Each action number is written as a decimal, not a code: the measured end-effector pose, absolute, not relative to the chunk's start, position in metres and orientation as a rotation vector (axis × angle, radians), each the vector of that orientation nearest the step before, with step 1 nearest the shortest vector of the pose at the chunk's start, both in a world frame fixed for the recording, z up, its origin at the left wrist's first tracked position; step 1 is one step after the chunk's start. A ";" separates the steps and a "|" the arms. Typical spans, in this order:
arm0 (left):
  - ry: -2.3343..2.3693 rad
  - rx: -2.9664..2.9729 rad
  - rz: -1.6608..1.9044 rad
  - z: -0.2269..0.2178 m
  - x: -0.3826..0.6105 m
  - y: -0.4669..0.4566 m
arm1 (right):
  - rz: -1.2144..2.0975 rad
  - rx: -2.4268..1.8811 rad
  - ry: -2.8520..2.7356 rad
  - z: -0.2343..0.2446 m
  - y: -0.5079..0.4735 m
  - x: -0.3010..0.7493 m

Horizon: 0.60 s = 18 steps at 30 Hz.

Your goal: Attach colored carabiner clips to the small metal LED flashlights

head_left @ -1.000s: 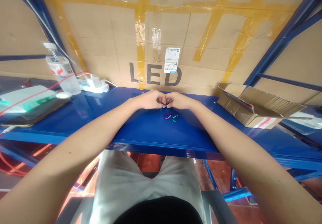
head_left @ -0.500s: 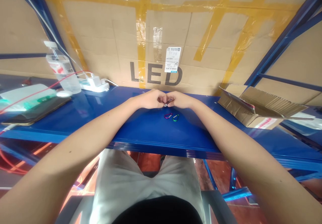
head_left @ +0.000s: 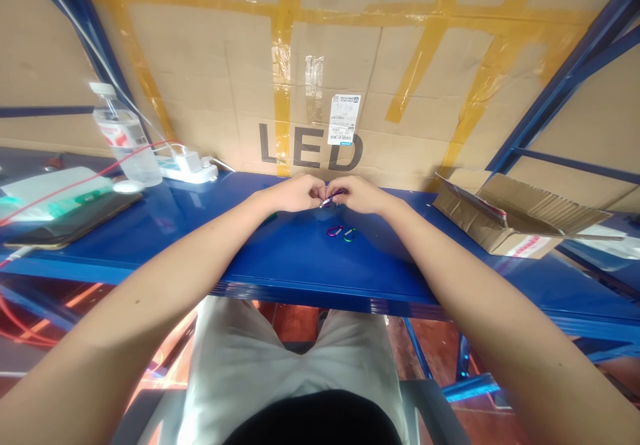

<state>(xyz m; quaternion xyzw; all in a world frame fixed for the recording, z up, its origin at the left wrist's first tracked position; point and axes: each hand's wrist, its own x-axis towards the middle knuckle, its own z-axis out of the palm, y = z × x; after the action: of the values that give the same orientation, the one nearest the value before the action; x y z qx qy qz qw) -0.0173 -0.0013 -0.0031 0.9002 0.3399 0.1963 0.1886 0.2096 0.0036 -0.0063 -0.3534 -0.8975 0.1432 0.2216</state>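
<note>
My left hand (head_left: 301,193) and my right hand (head_left: 356,195) meet over the blue tabletop, fingers pinched. Between them is a small purple carabiner (head_left: 331,197) with a silver part at its left end. My right fingers grip its purple side, while my left fingertips close at the silver end; part of it is hidden by the fingers. Just in front of the hands lie a magenta carabiner (head_left: 334,231) and a green carabiner (head_left: 349,234), side by side and flat on the table. A sliver of something green shows beside my left wrist.
On the left stand a water bottle (head_left: 127,145) and a white power strip (head_left: 193,170), near a dark tablet-like device (head_left: 65,228) under a white-green packet (head_left: 57,195). An open cardboard box (head_left: 520,221) sits right. A large taped carton (head_left: 225,85) backs the table (head_left: 320,271).
The hands have drawn slightly apart and tilted, so more of the purple carabiner and its silver part shows between them. The two carabiners on the table have not moved.
</note>
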 end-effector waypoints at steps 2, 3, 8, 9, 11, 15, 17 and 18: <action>0.990 2.525 0.549 -0.003 -0.019 0.001 | 0.408 -1.032 -2.488 -0.006 0.004 0.210; 1.002 2.521 0.530 -0.003 -0.020 0.001 | 0.413 -1.050 -2.498 -0.007 0.004 0.211; 1.064 2.524 0.348 0.001 -0.021 -0.002 | 0.471 -1.089 -2.539 -0.011 0.005 0.209; 1.071 2.523 0.318 0.002 -0.021 -0.003 | 0.500 -1.099 -2.532 -0.012 0.006 0.210; 1.071 2.536 0.264 0.005 -0.021 -0.006 | 0.579 -1.105 -2.492 -0.013 0.009 0.211; 1.082 2.603 0.172 0.008 -0.018 -0.010 | 0.789 -1.074 -2.402 -0.014 0.013 0.214; 1.090 2.607 0.148 0.008 -0.017 -0.011 | 0.880 -1.066 -2.362 -0.015 0.015 0.215; 1.095 2.607 0.144 0.008 -0.016 -0.012 | 0.914 -1.063 -2.339 -0.016 0.015 0.215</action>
<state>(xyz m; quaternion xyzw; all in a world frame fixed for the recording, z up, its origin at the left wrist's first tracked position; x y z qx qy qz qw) -0.0165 -0.0117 0.0076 0.9097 0.3820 0.0504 0.1548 0.2154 0.0154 -0.0160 -0.3814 -0.8394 0.3280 0.2056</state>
